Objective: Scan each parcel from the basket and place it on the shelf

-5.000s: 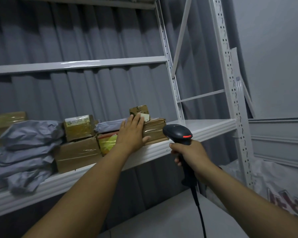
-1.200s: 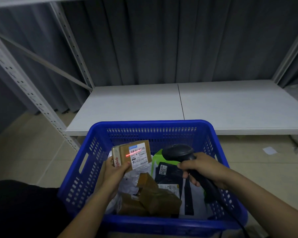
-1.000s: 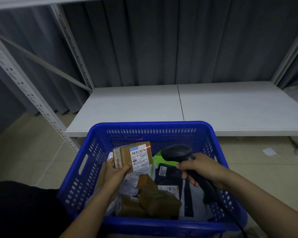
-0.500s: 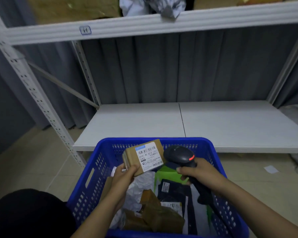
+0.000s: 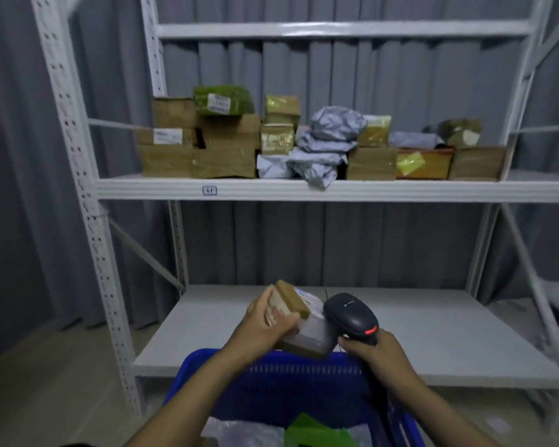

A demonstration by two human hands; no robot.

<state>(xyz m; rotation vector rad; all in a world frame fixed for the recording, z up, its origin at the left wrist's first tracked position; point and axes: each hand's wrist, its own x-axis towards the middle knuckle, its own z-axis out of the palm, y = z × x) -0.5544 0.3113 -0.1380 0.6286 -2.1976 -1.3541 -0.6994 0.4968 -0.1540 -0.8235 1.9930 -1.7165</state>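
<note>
Mid-task: one parcel lifted clear of the basket, shelf row already well stocked.

Left hand (image 5: 265,330) grips the small brown cardboard parcel with a white label (image 5: 299,321) above the far rim of the blue plastic basket (image 5: 271,375), right beside the black handheld scanner (image 5: 349,316) clenched in the right hand (image 5: 371,353). Cardboard boxes and grey bags (image 5: 323,146) line the white metal shelf (image 5: 304,190); a green bag (image 5: 313,433) and pale bags wait in the basket, so more rounds are likely. Against half a second ago, the view has lifted to the stocked shelf, the parcel has risen and tipped label-away — probably scanned, placing next.
</note>
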